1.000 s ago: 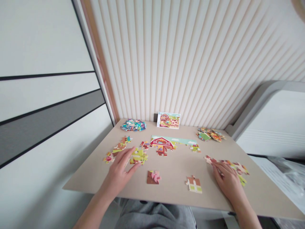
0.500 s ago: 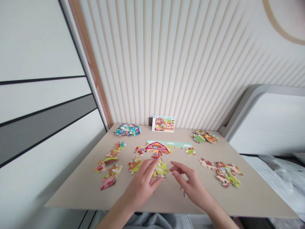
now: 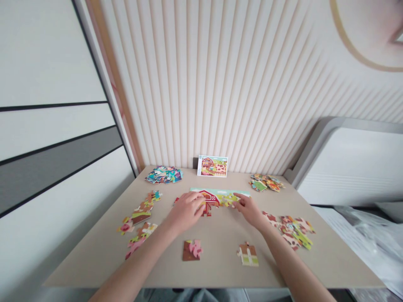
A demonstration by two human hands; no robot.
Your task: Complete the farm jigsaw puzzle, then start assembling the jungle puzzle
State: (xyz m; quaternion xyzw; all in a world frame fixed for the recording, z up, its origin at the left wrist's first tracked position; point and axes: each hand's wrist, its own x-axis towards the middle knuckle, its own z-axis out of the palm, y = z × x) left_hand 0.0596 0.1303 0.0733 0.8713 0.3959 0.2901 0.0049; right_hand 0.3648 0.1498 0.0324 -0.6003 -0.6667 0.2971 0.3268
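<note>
A partly joined jigsaw strip with a red barn lies in the middle of the beige table. My left hand rests on the strip's left end, fingers curled down over pieces beside the barn. My right hand presses on the strip's right part, fingertips together on a green piece. What lies under either palm is hidden. A reference picture card leans upright against the ribbed wall behind the strip.
Loose pieces lie left and right. Piles sit at the back left and back right. Two small joined bits lie near the front edge: a brown-pink one and a white-green one. A white cabinet stands right.
Both hands moved away from me, from the table's middle up onto the barn strip. The yellow-green cluster my left hand had slid to the middle is no longer in sight. The camera tilted up slightly.
</note>
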